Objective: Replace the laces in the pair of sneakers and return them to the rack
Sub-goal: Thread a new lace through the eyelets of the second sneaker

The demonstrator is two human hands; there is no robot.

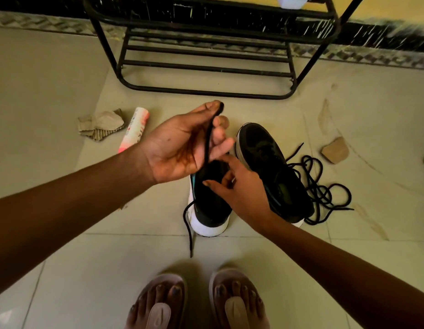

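Two black sneakers with white soles stand on the tiled floor. The near sneaker (209,210) sits under my hands, and the other sneaker (272,167) lies just to its right. My left hand (182,143), palm up, pinches a black lace (209,138) between thumb and forefinger and lifts it up from the near sneaker. Lower down, my right hand (239,186) has its fingers curled over the near sneaker's opening, at the lace. The lace's other end (188,231) trails onto the floor at the left. A loose black lace (322,186) lies tangled right of the sneakers.
A black metal shoe rack (206,67) stands ahead against the wall. A white and pink tube (135,129) and crumpled cardboard (101,124) lie at the left. A brown cardboard scrap (335,150) lies at the right. My sandalled feet (196,302) are at the bottom.
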